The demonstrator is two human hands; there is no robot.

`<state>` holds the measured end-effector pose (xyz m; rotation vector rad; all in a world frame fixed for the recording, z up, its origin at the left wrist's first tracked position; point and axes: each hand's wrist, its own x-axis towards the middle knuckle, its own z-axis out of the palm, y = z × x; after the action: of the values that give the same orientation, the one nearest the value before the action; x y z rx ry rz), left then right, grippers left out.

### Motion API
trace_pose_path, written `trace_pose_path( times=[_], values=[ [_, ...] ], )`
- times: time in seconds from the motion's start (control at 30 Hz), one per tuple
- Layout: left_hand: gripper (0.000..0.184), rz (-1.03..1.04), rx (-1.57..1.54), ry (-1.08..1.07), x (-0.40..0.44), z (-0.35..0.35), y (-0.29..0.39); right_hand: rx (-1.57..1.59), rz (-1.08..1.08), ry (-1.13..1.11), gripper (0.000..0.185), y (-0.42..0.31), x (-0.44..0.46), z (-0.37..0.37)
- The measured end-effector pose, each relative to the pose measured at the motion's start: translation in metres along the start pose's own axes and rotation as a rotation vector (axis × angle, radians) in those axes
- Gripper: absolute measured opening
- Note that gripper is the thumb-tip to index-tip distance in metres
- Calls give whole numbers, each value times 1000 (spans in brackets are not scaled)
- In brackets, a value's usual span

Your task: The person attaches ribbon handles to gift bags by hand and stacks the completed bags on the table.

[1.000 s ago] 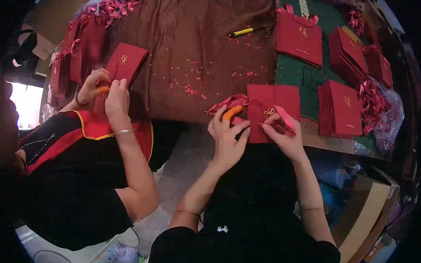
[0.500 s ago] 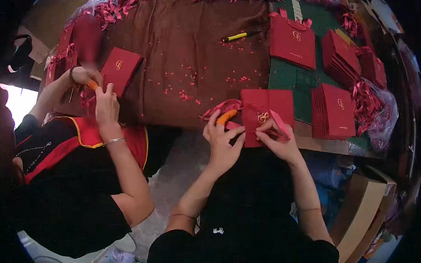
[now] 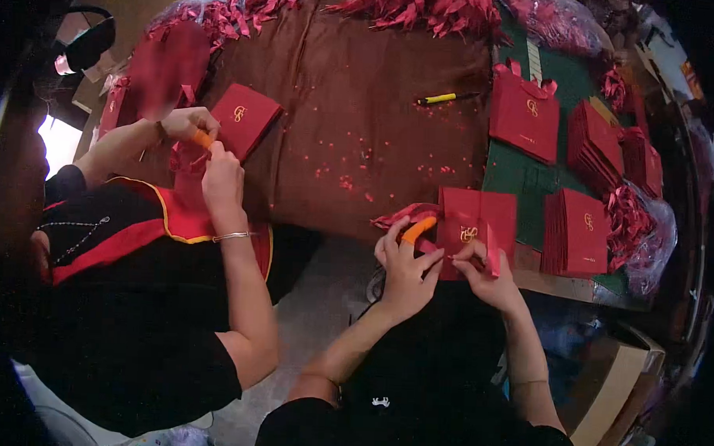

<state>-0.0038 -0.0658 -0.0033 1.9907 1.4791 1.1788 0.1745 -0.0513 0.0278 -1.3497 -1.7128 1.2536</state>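
Note:
A red paper gift bag (image 3: 477,204) with a gold logo lies flat at the table's front edge. Over its lower left side, my left hand (image 3: 406,276), an orange finger cover on one finger, has its fingertips drawn together on a pink-red ribbon (image 3: 427,246). My right hand (image 3: 492,287) pinches a ribbon end over the front of the bag, and a loop of red ribbon (image 3: 493,251) stands up beside its fingers. A bunch of red ribbons (image 3: 404,215) lies behind my left hand. The fingertips partly hide what they grip.
Stacks of red bags (image 3: 578,231) and a plastic sack of ribbons (image 3: 644,233) sit on the right. A yellow-black cutter (image 3: 448,99) and red scraps (image 3: 347,181) lie on the brown cloth (image 3: 321,127). To the left, a co-worker's hands (image 3: 218,155) work beside another bag (image 3: 245,117).
The camera view has shifted, so the table appears lower and further right. My fingertips have moved slightly at the bag; the ribbon loop by my right hand stands more upright.

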Motion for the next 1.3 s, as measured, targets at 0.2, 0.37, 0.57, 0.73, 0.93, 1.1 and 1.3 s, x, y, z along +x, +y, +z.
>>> trace_pose_path(
  times=[0.2,0.37,0.57,0.73,0.93,1.1,1.3],
  values=[
    [22,80,-68,-69,4,-4,-8,92,92,-49,9,-4,9,-4],
    [21,116,-144,-108,8,-7,-9,94,110,-138,9,-15,16,-8],
    [23,157,-55,-108,11,-9,-12,95,152,-141,8,-13,14,-6],
    [24,177,-63,16,-3,6,-15,-83,103,65,9,-17,-6,11],
    [20,124,-318,126,6,-10,-3,-934,-409,71,72,-37,-30,-14],
    [20,233,-308,104,7,-18,6,-1206,-413,76,40,-33,-31,-22],
    [21,402,-278,52,6,-30,4,-1409,-670,132,31,-17,-38,-43]
  ],
)
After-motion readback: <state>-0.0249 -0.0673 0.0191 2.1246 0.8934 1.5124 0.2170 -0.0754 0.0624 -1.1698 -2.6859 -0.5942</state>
